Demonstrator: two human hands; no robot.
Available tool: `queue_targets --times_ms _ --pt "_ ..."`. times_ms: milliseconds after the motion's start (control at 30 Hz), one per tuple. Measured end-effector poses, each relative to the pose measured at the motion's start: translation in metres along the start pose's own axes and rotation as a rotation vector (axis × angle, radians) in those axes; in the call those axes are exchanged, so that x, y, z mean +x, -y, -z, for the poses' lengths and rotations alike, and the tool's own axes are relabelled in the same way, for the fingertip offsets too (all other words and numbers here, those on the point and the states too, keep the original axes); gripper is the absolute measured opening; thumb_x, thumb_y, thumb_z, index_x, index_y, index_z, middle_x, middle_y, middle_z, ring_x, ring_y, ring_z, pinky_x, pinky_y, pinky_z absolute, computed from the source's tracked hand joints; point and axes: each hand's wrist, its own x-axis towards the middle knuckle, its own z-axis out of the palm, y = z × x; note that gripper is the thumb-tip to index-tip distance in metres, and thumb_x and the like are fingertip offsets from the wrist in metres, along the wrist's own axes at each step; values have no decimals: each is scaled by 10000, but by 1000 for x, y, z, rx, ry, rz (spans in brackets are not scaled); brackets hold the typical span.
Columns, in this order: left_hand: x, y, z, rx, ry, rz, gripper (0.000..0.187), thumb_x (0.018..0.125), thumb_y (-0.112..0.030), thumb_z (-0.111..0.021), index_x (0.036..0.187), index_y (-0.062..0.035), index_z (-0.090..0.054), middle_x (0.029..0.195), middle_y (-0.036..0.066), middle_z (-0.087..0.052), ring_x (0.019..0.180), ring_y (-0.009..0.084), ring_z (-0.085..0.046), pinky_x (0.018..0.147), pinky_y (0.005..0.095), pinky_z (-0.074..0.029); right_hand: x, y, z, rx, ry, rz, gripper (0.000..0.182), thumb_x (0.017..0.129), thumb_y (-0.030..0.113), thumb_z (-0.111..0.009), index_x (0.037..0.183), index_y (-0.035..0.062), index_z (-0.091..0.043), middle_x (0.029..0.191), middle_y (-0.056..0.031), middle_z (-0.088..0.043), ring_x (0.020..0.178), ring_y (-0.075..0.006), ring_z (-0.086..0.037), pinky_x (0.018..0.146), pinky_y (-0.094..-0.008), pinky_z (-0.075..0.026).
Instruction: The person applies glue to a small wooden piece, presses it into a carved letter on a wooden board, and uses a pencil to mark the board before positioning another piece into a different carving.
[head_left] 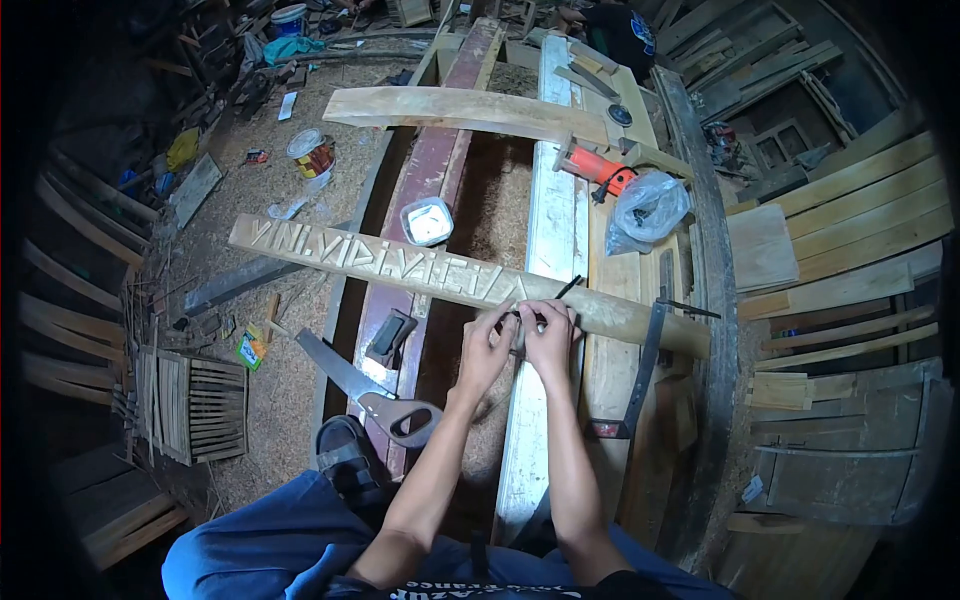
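Note:
Both my hands meet at the near edge of a long wooden plank [620, 318] that lies across the bench. Pale raised letters [375, 258] reading roughly "VINI.VIDI.VICI" run along its left part. My left hand [486, 350] is closed, fingertips pinched together beside the last letter strokes. Touching it, my right hand [547, 338] is closed too, with a thin black pen-like stick [570, 288] jutting out above its fingers. Whatever small piece sits between the fingertips is hidden. A clear tub [427, 221] with white contents stands just behind the lettering.
A handsaw [372, 392] and a dark block [392, 336] lie left of my arms. On the right are a black try square [648, 365], a plastic bag [648, 210] and a red power tool [597, 167]. Another plank [460, 106] lies farther back. Another person [615, 40] is at the far end.

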Motion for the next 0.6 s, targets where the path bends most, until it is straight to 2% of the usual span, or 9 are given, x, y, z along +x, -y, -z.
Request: queue_targets --times_ms 67,100,133,200,233,467,533,567,600 --pt "0 -5 -2 -141 56 -10 351 966 -113 -696 1309 -35 -686 1049 183 -750 824 217 -684 764 326 -534 1 -2 11 131 100 -91 138 915 201 -748 991 102 -806 999 -86 -711 1019 -295 -617 953 -454 -439" --pt "-1 -12 -2 -236 65 17 343 968 -104 -694 1303 -33 -692 1032 173 -753 867 176 -687 804 317 -537 2 -9 10 361 125 -114 146 905 145 -759 983 27 -798 933 -129 -732 919 -265 -671 871 -390 -512" --pt "-3 -11 -4 -235 66 16 343 968 -104 -694 1303 -33 -692 1032 173 -753 867 176 -687 804 317 -537 2 -17 11 362 124 -115 146 905 145 -759 983 27 -798 933 -129 -732 919 -265 -671 871 -390 -512" --pt "-12 -8 -10 -323 136 123 316 985 -109 -693 1286 -16 -701 1041 119 -763 905 131 -673 824 294 -534 -2 -32 16 404 296 -187 161 966 117 -712 1018 -18 -782 973 -98 -761 912 -147 -670 864 -325 -495" --pt "-16 -4 -12 -323 140 124 316 985 -109 -693 1286 -16 -701 1041 119 -763 905 131 -673 824 294 -534 -3 -37 14 418 321 -175 157 973 95 -700 1019 -33 -780 968 -93 -769 899 -132 -666 853 -310 -498" --pt "-29 15 -15 -474 278 324 253 1000 -87 -690 1215 45 -715 1025 58 -754 943 82 -653 830 258 -526 -17 -53 22 450 395 -225 145 958 80 -723 1033 -31 -779 970 -93 -775 876 -145 -680 824 -306 -516" --pt "-29 22 -15 -481 295 312 231 1000 -62 -677 1193 59 -716 1014 62 -755 924 79 -654 818 238 -520 -20 -55 17 476 333 -151 132 899 94 -754 977 -4 -794 893 -116 -763 830 -193 -698 767 -349 -533" --pt "-31 24 -19 -530 226 283 240 969 -19 -674 1193 50 -724 907 18 -741 799 35 -617 723 213 -502 -21 -56 16 472 333 -150 156 881 108 -770 1000 10 -792 898 -123 -764 850 -198 -711 756 -352 -539" --pt "-31 25 -18 -527 229 284 240 969 -19 -674 1193 50 -724 907 18 -741 799 35 -617 723 213 -502 -21 -54 15 475 331 -154 156 881 108 -770 1000 10 -792 898 -123 -764 850 -198 -711 756 -352 -539"
